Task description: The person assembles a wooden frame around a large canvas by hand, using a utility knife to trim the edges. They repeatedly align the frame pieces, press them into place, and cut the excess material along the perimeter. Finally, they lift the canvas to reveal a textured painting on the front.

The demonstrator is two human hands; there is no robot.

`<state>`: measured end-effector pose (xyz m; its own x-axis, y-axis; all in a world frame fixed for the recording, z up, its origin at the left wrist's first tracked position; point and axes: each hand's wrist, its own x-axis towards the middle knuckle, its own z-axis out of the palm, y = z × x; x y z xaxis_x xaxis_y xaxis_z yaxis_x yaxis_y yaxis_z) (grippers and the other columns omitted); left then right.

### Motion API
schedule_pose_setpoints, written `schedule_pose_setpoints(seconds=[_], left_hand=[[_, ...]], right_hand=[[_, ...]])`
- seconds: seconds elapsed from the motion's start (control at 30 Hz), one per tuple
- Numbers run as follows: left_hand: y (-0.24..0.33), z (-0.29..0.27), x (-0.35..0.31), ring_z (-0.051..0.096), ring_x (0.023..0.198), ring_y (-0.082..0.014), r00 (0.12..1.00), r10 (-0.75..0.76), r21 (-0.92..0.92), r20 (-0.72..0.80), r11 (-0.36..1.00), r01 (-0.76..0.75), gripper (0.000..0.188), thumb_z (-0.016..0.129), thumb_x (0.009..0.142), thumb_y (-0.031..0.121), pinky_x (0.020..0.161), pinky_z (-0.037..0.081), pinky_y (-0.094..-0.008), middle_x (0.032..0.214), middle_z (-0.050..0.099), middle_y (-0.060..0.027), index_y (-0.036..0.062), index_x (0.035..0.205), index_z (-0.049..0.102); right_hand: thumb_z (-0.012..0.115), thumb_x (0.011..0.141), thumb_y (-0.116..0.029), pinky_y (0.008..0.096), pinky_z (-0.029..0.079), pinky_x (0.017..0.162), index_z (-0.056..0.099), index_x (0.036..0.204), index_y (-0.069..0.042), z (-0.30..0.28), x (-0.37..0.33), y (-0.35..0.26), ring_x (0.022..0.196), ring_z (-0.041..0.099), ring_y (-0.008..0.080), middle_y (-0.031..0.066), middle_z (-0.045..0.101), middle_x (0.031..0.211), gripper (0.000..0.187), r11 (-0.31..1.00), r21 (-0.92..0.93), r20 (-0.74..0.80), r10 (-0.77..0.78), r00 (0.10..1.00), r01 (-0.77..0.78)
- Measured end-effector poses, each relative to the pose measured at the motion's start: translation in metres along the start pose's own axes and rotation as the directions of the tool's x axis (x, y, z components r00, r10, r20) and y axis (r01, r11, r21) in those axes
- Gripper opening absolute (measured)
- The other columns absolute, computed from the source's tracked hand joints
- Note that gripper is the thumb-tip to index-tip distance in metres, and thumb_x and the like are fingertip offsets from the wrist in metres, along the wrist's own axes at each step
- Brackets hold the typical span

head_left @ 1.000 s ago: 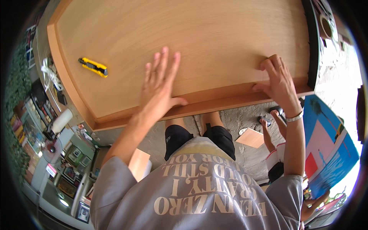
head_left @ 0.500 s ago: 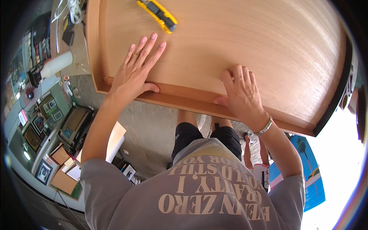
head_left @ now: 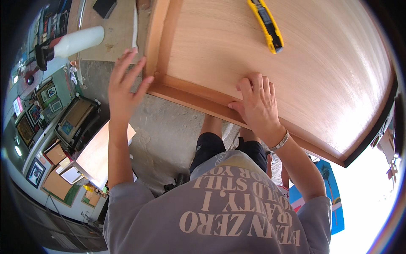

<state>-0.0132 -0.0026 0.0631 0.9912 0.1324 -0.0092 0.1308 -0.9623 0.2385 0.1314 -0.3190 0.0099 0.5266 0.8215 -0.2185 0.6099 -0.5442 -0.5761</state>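
A large shallow wooden panel with a raised rim (head_left: 190, 94) lies before me, its near left corner close to the middle. My left hand (head_left: 126, 86) is just outside that corner, fingers spread, slightly blurred and holding nothing. My right hand (head_left: 259, 101), with a metal-banded watch or bracelet (head_left: 280, 141) at the wrist, bears on the near rim. Its fingers are curled together over the inner side and the thumb lies along the rim. A yellow and black utility knife (head_left: 267, 27) rests on the panel, apart from both hands.
A white spray bottle (head_left: 80, 41) and a dark block (head_left: 104, 7) are on the worktop (head_left: 108, 46) at the left. Framed pictures (head_left: 36, 173) and a pale board (head_left: 99, 158) stand lower left. A blue painted picture (head_left: 325, 182) and another person's leg (head_left: 284, 175) show at lower right.
My left hand has lifted off the panel and moved left past its corner. My right hand has slid left along the rim. Panel and knife appear farther right in view.
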Motion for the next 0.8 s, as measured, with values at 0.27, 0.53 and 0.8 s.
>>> schedule_pose_setpoints(seconds=[0.27, 0.53, 0.8], left_hand=[[-0.006, 0.024, -0.014, 0.064, 0.112, -0.0208, 0.827, -0.55, -0.595, 0.118, 0.627, 0.503, 0.035, 0.065, 0.1, 0.021, 0.097, 0.05, -0.0341, 0.126, 0.066, -0.0133, 0.0016, 0.129, 0.066], [-0.002, 0.051, -0.032, 0.064, 0.1, -0.0161, 0.846, -0.517, -0.824, 0.131, 0.417, 0.383, 0.03, 0.062, 0.103, 0.019, 0.087, 0.051, -0.0285, 0.114, 0.067, -0.0106, -0.0019, 0.125, 0.067], [-0.003, 0.054, -0.029, 0.066, 0.096, -0.0158, 0.838, -0.53, -0.897, 0.128, 0.298, 0.326, 0.028, 0.066, 0.1, 0.012, 0.084, 0.053, -0.0274, 0.111, 0.067, -0.0106, -0.0019, 0.123, 0.069]], right_hand=[[0.086, 0.073, -0.031, 0.0419, 0.043, 0.085, 0.055, 0.106, -0.01, 0.027, 0.052, -0.052, 0.1, 0.05, 0.0287, 0.0098, 0.048, 0.108, 0.049, 1.0, 0.009, -0.042, 0.013, 0.999, -0.012], [0.086, 0.073, -0.032, 0.0416, 0.042, 0.085, 0.055, 0.105, -0.011, 0.048, 0.1, -0.099, 0.1, 0.05, 0.0284, 0.0095, 0.048, 0.107, 0.049, 1.0, 0.013, -0.048, -0.011, 0.999, 0.012], [0.087, 0.068, -0.024, 0.0427, 0.04, 0.083, 0.052, 0.106, -0.007, 0.065, 0.127, -0.133, 0.102, 0.051, 0.0317, 0.0126, 0.049, 0.107, 0.055, 0.998, 0.003, -0.102, 0.062, 0.993, -0.062]])
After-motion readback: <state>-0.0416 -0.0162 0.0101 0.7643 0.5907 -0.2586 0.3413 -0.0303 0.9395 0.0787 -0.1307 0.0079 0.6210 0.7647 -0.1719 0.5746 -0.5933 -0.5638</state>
